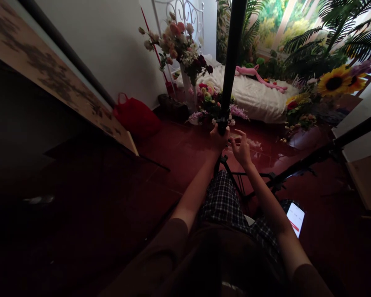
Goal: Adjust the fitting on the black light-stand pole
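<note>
A black upright pole (230, 70) rises from a tripod-like stand in front of me. My left hand (219, 139) is wrapped round it just below a dark collar. Close on the right of the pole is my right hand (241, 147), its fingers apart and bent, the fingertips near the pole's knob area. I see nothing held in it. The stand's lower legs spread out near my knees. A lit phone (296, 218) lies by my right thigh, over the checked trousers (224, 198).
A second black pole (315, 154) slants across the right side. A bed with a white cover (250, 99) and a pink plush toy (259, 77) stands behind flowers (181, 41). On the left are a red bag (137, 117) and a leaning picture panel (58, 78).
</note>
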Demonstrator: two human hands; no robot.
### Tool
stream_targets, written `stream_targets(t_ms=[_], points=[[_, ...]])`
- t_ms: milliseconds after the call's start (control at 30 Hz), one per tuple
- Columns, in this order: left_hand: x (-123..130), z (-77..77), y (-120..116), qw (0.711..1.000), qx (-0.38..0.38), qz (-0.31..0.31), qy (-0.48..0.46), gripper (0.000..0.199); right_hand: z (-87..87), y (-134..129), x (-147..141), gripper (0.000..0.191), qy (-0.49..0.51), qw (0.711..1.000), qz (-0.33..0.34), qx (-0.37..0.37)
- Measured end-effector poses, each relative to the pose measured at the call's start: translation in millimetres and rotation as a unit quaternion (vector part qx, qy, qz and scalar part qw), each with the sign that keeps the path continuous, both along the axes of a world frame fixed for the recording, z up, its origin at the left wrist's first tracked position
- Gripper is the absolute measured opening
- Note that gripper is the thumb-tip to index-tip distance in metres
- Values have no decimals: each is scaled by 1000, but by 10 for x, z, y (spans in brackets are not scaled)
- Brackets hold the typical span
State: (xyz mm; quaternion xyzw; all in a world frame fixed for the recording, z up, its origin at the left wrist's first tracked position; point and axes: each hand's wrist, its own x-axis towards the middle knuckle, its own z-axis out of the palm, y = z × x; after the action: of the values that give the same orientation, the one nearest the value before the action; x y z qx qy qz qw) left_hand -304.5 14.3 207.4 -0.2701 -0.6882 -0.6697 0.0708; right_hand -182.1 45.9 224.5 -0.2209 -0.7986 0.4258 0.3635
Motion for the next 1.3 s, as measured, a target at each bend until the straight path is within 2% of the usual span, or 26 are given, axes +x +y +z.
stream_targets(t_ms=[100,167,233,300,333,400,500,567,667,767,900,967,1033,1100,1167,1300], points=[[-8,-10,5,1000,-4,0,17,17,27,60,-91,36,0,999,-11,-53],[-18,-20,16,1000,-6,-1,21,16,38,101,-151,28,4,988,-16,-154],[-26,-27,25,1000,-9,-2,20,16,41,128,-189,21,-10,961,0,-277],[-31,-30,28,1000,-11,-6,14,16,37,125,-190,20,-19,939,9,-342],[-32,-29,27,1000,-12,-10,11,16,32,111,-176,24,-15,939,5,-343],[-32,-25,24,1000,-11,-17,7,15,16,65,-129,33,-2,956,-5,-295],[-27,-16,15,1000,-5,-14,3,16,-14,-19,-49,43,-6,986,-7,-164],[-22,-12,8,1000,2,-9,6,16,-33,-64,-18,43,-30,996,-32,-76],[-16,-16,2,1000,3,-9,9,17,-54,-107,-32,40,-95,990,-103,17],[-22,-36,14,1000,-2,-10,17,20,-50,-112,-108,39,-150,973,-167,56],[-35,-58,36,999,0,-15,28,22,-10,-74,-218,49,-156,969,-188,28],[-30,-52,30,999,-2,-14,33,24,-9,-67,-212,55,-124,979,-160,-31],[-5,-43,10,999,-9,-10,34,28,-48,-85,-123,61,-72,985,-104,-121],[48,-48,-12,1000,-13,-7,27,33,-139,-111,57,64,-20,975,-52,-215],[130,-87,-25,1000,1,0,22,40,-262,-112,311,66,6,959,-37,-280],[348,-289,-34,996,73,42,15,51,-448,35,894,61,39,945,-72,-315]])
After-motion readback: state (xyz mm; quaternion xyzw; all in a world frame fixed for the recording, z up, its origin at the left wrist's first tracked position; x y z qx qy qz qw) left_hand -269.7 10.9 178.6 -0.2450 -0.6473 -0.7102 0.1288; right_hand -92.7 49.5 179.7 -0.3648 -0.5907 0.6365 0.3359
